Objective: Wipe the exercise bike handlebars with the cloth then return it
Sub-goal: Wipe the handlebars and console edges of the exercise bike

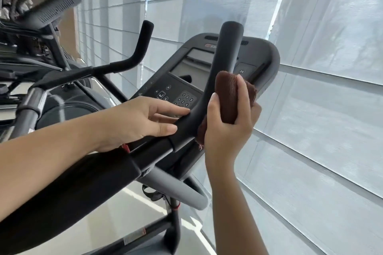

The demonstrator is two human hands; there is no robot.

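A: Entry 1, left side. Pose of the left hand (pixel 141 122)?
B: Forearm enters from the left edge, roughly level. Fingers nearly straight, loosely spread. Thumb and index tip rest on the bend of the handlebar (pixel 224 54). It grips nothing.
A: Entry 2. Behind it?
B: Console (pixel 186 76), with the keypad partly covered by the fingers.
A: Entry 3, right hand (pixel 226 132)?
B: Forearm rises from the bottom edge, wrist upright. Thumb and fingers curl round the brown cloth (pixel 227 97), clamping it.
A: Cloth position?
B: Bunched against the right side of the handlebar's upright horn, just above the bend. A frayed end hangs below the palm. Cannot tell whether it wraps behind.
A: Far right?
B: Pale blinds (pixel 321 99).
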